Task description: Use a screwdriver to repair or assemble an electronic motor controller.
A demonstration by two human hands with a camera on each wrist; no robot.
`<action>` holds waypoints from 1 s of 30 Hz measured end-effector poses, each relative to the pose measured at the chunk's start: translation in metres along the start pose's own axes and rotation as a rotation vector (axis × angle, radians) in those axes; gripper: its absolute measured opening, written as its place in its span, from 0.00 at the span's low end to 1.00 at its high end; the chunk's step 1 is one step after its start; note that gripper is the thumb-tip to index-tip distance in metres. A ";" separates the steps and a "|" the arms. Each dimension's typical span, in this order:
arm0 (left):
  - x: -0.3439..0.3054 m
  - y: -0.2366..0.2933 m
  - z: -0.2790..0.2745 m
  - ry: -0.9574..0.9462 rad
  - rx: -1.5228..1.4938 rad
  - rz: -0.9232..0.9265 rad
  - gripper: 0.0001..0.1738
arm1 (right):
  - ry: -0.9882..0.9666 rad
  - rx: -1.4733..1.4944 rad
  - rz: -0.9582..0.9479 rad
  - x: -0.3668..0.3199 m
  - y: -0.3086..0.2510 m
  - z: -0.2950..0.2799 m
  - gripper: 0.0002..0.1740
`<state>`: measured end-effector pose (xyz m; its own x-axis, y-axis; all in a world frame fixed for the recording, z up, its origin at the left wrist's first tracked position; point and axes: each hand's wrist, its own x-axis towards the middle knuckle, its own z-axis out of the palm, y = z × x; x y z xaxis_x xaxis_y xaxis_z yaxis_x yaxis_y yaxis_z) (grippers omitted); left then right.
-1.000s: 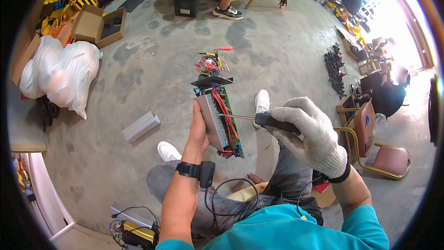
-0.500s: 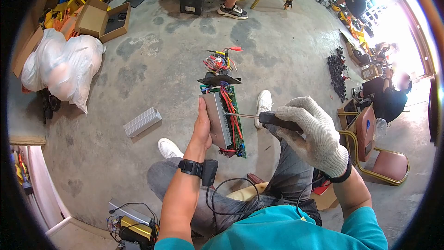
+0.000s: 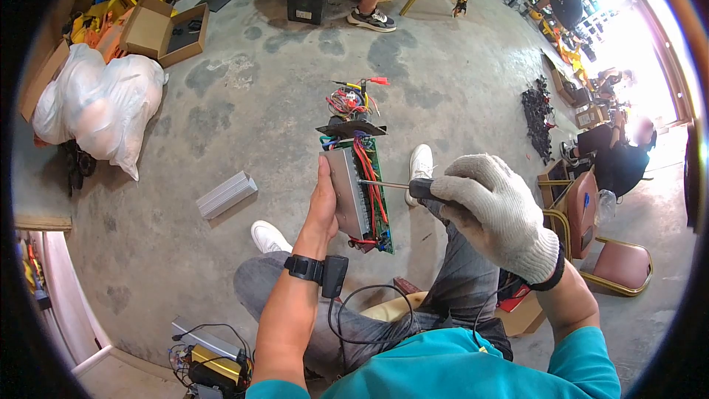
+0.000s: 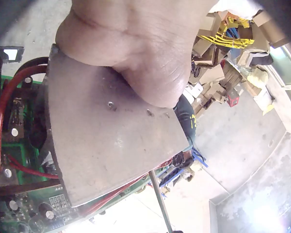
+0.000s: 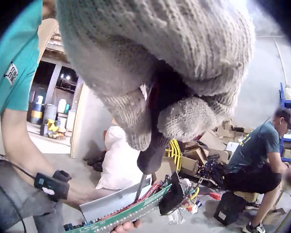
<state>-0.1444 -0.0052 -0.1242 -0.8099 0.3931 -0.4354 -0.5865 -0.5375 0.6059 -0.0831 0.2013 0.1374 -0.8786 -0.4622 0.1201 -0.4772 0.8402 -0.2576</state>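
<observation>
My bare left hand [image 3: 323, 205] grips a green circuit board [image 3: 385, 233] with a flat metal plate [image 3: 344, 192] along its side, palm against the plate. Red wires [image 3: 365, 166] run along the board, and a black end panel [image 3: 347, 129] with a tangle of thin wires hangs off its far end. In my right hand [image 3: 498, 214], in a knitted glove, is a screwdriver [image 3: 390, 185], held by its dark handle. Its shaft reaches across the red wires to the plate's inner side. From the left wrist, the shaft [image 4: 161, 201] shows beyond the plate's edge; the tip is hidden.
A ribbed aluminium housing [image 3: 227, 195] lies on the floor to the left. Near my left knee is a gold-and-black device [image 3: 216, 366] with cables. White bags [image 3: 103, 107] and an open carton [image 3: 164, 33] stand at far left; chairs [image 3: 619, 262] and seated people are at right.
The glove's fingers have turned and curled farther over the screwdriver handle, covering more of it. The board shifted slightly right in view at first, then held still in the left hand.
</observation>
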 end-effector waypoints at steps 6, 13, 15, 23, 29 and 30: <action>0.003 -0.003 -0.001 -0.006 -0.023 0.018 0.48 | -0.123 -0.030 -0.003 0.008 -0.008 -0.010 0.24; -0.001 -0.001 0.003 0.053 -0.040 0.046 0.47 | -0.202 0.172 0.206 0.006 -0.003 -0.010 0.21; -0.004 0.004 0.006 0.058 -0.044 0.048 0.46 | -0.153 0.196 0.206 0.004 0.000 -0.009 0.20; -0.003 0.002 0.007 0.057 -0.011 0.127 0.44 | -0.043 0.098 0.201 0.004 -0.014 -0.001 0.24; -0.006 0.002 0.010 0.080 -0.005 0.136 0.44 | 0.010 0.138 -0.009 0.003 0.003 0.002 0.28; -0.005 0.001 0.009 0.079 -0.007 0.136 0.44 | -0.016 0.092 -0.063 0.003 0.003 0.002 0.29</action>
<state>-0.1406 -0.0009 -0.1159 -0.8795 0.2563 -0.4009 -0.4711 -0.5871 0.6583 -0.0870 0.2024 0.1348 -0.8464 -0.5179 0.1238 -0.5268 0.7804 -0.3367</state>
